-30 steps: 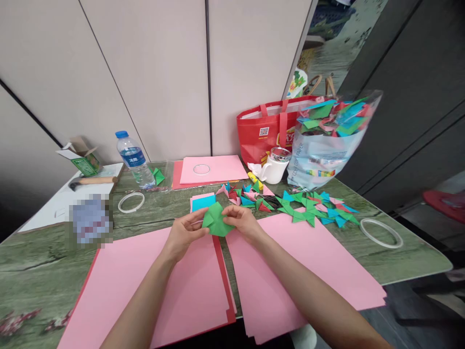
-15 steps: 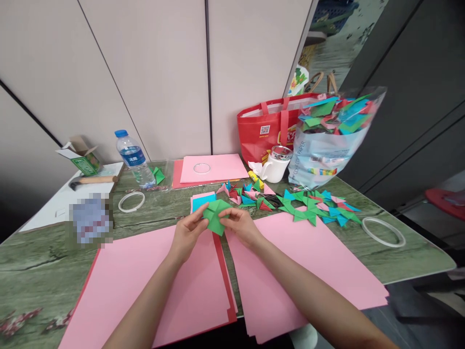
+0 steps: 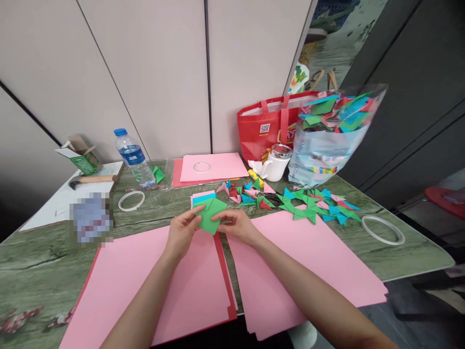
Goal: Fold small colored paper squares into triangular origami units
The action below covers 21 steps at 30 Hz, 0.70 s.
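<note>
Between my hands is a green sheet of origami paper (image 3: 211, 218), partly folded, with a small flap showing near its top left. My left hand (image 3: 182, 231) pinches its left edge, thumb and fingers closed on it. On the opposite side my right hand (image 3: 237, 225) grips the right edge. The paper is held up over the gap between two stacks of pink paper, the left stack (image 3: 145, 286) and the right stack (image 3: 298, 261). Just behind it lies a small pile of blue and pink squares (image 3: 203, 197), partly covered by the green paper.
Folded paper pieces (image 3: 250, 194) and joined green star shapes (image 3: 305, 206) lie behind the right stack. A white mug (image 3: 276, 165), red bag (image 3: 254, 131) and plastic bag of folded pieces (image 3: 319, 150) stand at the back. Leftward are a water bottle (image 3: 134, 157), hammer (image 3: 92, 180) and tape roll (image 3: 131, 200).
The green paper has shifted slightly left and turned, now showing a smoother face with a small flap. Both hands still hold its edges.
</note>
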Each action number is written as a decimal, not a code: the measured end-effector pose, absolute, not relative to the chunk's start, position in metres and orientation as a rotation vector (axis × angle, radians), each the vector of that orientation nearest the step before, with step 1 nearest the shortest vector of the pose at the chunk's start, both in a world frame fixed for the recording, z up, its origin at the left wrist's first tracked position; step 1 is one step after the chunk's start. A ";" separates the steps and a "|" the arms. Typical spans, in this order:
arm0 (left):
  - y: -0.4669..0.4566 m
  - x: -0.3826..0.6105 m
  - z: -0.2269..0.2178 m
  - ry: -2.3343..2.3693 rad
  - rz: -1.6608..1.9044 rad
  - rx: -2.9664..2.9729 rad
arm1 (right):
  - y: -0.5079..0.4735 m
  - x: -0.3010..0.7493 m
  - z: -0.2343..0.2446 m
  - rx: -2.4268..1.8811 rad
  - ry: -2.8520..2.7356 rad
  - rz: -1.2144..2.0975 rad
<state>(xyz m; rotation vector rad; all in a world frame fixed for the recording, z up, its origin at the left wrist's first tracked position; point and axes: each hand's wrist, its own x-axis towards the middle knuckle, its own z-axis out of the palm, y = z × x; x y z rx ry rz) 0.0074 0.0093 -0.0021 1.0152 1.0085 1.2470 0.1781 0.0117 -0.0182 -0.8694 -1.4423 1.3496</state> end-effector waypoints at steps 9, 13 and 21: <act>0.006 0.010 -0.002 1.003 1.192 1.085 | 0.013 0.177 -0.020 -0.961 -1.422 1.296; 0.004 0.012 0.000 1.031 1.187 1.112 | 0.012 0.173 -0.022 -0.987 -1.331 1.235; 0.001 0.017 -0.002 1.004 1.186 1.091 | 0.008 0.167 -0.023 -1.021 -1.197 1.166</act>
